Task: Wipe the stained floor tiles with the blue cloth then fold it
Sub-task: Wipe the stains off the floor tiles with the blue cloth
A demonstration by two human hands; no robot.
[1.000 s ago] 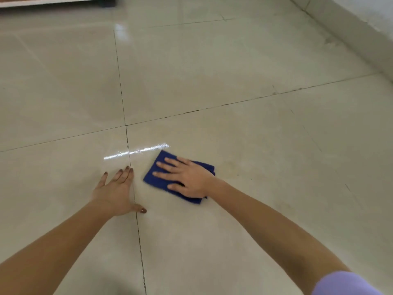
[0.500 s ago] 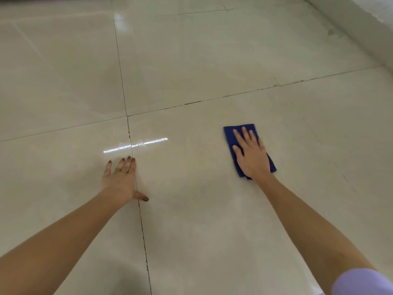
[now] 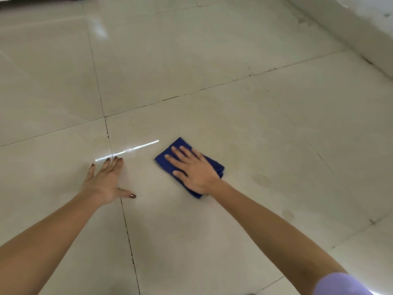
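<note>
The right hand [image 3: 194, 170] lies flat, palm down and fingers spread, on top of the blue cloth [image 3: 168, 159] just right of the frame's centre; it presses the cloth rather than gripping it. The cloth is folded into a small thick pad and touches the floor tiles [image 3: 276, 135], with its far corner poking out beyond the fingertips toward the upper left and its near edge showing below the wrist. Its outline looks a little blurred.

The left hand [image 3: 104, 182] sits left of centre, open and flat on the floor, fingers together pointing up the frame and the thumb stretched out to the right. The nails carry dark polish. This hand holds nothing and stays well apart from the cloth. Its thumb crosses a dark grout line [image 3: 127, 231] that runs from the bottom of the frame up past the fingertips.

A bright streak of reflected light [image 3: 127, 150] lies on the glossy tile between the left fingertips and the cloth's far corner. Faint brownish marks [image 3: 262, 179] show on the tile to the right of the cloth. A lilac sleeve [image 3: 338, 284] covers the right upper arm in the lower right corner. A pale skirting wall [image 3: 357, 33] runs along the upper right
</note>
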